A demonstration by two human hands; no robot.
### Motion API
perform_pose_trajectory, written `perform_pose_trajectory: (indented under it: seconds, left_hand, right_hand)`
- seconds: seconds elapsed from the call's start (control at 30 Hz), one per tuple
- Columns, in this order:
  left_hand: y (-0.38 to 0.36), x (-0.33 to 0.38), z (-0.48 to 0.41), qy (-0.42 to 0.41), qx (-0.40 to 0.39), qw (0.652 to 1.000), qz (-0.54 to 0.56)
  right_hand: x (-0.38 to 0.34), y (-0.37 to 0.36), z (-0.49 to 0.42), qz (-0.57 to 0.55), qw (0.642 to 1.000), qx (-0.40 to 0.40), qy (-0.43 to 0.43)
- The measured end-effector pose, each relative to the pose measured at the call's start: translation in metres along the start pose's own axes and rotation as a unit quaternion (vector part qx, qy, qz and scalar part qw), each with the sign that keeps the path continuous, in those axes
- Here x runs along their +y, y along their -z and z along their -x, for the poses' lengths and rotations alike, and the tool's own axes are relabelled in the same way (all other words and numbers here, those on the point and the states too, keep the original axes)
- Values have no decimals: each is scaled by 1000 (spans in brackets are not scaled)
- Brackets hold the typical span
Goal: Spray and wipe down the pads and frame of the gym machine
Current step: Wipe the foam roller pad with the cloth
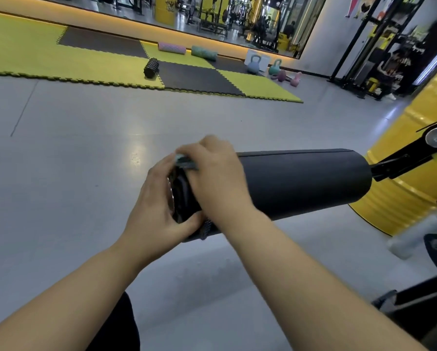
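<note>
I see left hand curled round the near end of the pad, thumb underneath | right hand just beside it, fingers curled over cloth, pressing it on the pad | pad's far end joins black frame, yellow drum behind | beyond: mats, kettlebells

L hand, R hand, forearms bare; black clothing below.
</note>
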State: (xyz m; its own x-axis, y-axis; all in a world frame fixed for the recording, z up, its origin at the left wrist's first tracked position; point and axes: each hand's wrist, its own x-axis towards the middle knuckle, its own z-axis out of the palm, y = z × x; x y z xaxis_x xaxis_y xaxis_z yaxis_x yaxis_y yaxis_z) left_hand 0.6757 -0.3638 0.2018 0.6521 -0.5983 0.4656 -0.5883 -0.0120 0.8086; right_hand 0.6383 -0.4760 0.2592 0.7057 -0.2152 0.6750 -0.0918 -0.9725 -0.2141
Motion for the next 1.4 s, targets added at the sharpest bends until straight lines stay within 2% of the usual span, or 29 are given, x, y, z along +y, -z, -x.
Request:
perform_pose_trajectory:
  seconds: [0.07, 0.1, 0.27, 0.4, 0.47, 0.57, 0.63, 0.7, 0.77, 0.83, 0.93, 1.0, 1.07, 1.17, 1.23, 1.3, 1.4]
  left_hand:
    - [0, -1, 3, 14, 12, 1000, 9]
    - [1, -3, 4, 19, 15, 1000, 4]
    - [9, -6, 1, 53, 15, 998, -7]
    - [15, -1, -6, 104, 17, 994, 25]
    - [17, -2, -13, 136, -8, 991, -4]
    - [15, 2, -24, 160, -78, 983, -42]
    - [18, -1, -30, 163, -103, 981, -23]
    - [21, -5, -32, 177, -123, 976, 12]
    - [23, -4, -33, 194, -135, 969, 68]
    - [22, -1, -34, 196, -145, 961, 129]
    - [22, -5, -37, 198, -133, 962, 135]
    - [22, -7, -38, 202, -123, 964, 124]
    - [21, -7, -38, 183, -120, 969, 114]
    - [19, -9, -34, 140, -109, 978, 112]
    - [19, -11, -32, 121, -105, 982, 96]
    - [19, -15, -32, 123, -101, 986, 58]
    - [20, -17, -33, 137, -101, 985, 14]
  right_hand:
    - [5, 2, 5, -27, 999, 2, 42]
    - [22, 6, 6, -21, 999, 0, 34]
    - [136, 47, 11, 123, 984, 27, -125]
    - [157, 64, 16, 158, 957, 53, -237]
    - [126, 48, 6, 138, 964, 60, -220]
    - [55, 15, -4, 90, 990, 55, -98]
    - [16, 1, 1, 38, 998, 45, -29]
    - [11, 5, 7, 6, 999, 24, 21]
    - [38, 18, 8, 7, 1000, 2, 10]
    - [76, 32, 7, 60, 997, 10, -46]
    - [115, 50, 6, 126, 978, 10, -165]
    - [106, 45, 3, 125, 973, 12, -193]
    - [63, 26, -2, 105, 986, 10, -130]
    - [-4, -4, -3, 37, 999, 29, 26]
    - [-9, -6, -2, -8, 997, 1, 78]
    - [15, 3, -4, -28, 997, -20, 63]
    - [66, 22, -9, 25, 998, -39, -36]
